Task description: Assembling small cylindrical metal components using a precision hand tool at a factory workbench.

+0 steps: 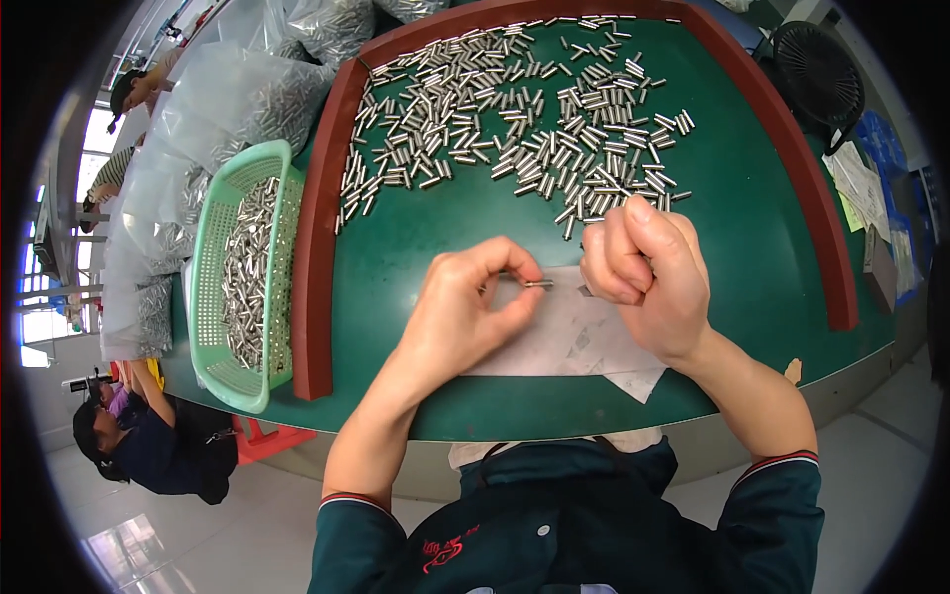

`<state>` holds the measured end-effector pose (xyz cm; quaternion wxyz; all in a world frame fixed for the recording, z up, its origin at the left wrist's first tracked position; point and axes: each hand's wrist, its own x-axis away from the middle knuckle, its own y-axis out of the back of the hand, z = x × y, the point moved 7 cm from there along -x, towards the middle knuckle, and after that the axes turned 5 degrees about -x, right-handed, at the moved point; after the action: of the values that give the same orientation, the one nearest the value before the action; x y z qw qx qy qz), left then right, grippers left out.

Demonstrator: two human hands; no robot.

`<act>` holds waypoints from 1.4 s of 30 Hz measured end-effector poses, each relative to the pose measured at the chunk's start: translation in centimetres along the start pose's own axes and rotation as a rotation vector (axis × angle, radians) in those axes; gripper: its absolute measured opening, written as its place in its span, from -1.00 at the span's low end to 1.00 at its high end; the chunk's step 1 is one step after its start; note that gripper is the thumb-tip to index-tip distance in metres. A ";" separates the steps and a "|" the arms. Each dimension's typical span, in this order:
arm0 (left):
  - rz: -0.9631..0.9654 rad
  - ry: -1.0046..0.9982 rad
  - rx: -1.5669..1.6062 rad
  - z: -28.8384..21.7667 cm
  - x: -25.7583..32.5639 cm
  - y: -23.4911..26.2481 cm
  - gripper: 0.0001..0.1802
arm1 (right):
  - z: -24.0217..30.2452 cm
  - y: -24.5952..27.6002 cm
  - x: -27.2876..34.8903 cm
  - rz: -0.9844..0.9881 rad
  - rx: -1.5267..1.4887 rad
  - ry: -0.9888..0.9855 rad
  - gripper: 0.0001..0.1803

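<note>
My left hand [450,312] pinches a small shiny metal pin [538,284] between thumb and forefinger, its end poking out to the right. To the right, my right hand [658,282] is closed in a fist with the thumb on top; its curled fingers hide whatever is in it. A small dark patch shows beside its lower fingers, too small to name. Beneath both hands lies a smudged whitish sheet [534,346] on the green tabletop [752,247]. Many loose metal pins [604,109] are spread over the far part of the table, reaching close to my right hand.
A dark red raised border [315,267] edges the table. Outside it on the left stands a green plastic basket [210,287] full of metal pins, near clear bags [262,109] of metal parts. At right are a black fan [816,74] and papers [859,188]. Other people [163,445] are at left.
</note>
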<state>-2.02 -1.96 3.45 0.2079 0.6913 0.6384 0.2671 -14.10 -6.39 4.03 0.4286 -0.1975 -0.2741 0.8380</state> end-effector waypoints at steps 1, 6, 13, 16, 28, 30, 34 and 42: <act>0.031 -0.004 -0.035 -0.5 0.2 -0.5 -0.90 | 0.2 -0.2 -0.1 0.004 0.083 0.027 -0.54; -0.103 -0.262 -0.249 -1.3 0.7 -1.4 -0.94 | 0.4 0.0 -0.1 0.025 -0.026 0.064 -0.54; -0.107 -0.264 -0.250 -1.3 0.7 -1.7 -0.92 | -0.3 0.7 0.3 -0.117 -0.144 0.044 -0.56; -0.112 -0.236 -0.246 -1.3 0.7 -1.7 -0.91 | -0.5 1.1 0.3 -0.205 -0.125 0.056 -0.57; -0.117 -0.217 -0.239 -1.3 0.7 -1.8 -0.89 | -0.5 0.9 0.2 -0.145 -0.160 0.064 -0.50; -0.118 -0.221 -0.246 -1.3 0.6 -1.8 -0.89 | -0.7 1.1 0.2 -0.151 -0.170 0.060 -0.50; -0.117 -0.213 -0.244 -1.2 0.6 -1.8 -0.89 | -1.1 1.2 0.1 -0.171 -0.210 0.039 -0.50; -0.117 -0.212 -0.241 -1.2 0.6 -1.7 -0.88 | -1.2 1.2 0.0 -0.175 -0.216 0.023 -0.50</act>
<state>-4.12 -1.22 3.35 0.3705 0.6475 0.6153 0.2547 -14.18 -6.61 2.30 0.4793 -0.2273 -0.3738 0.7609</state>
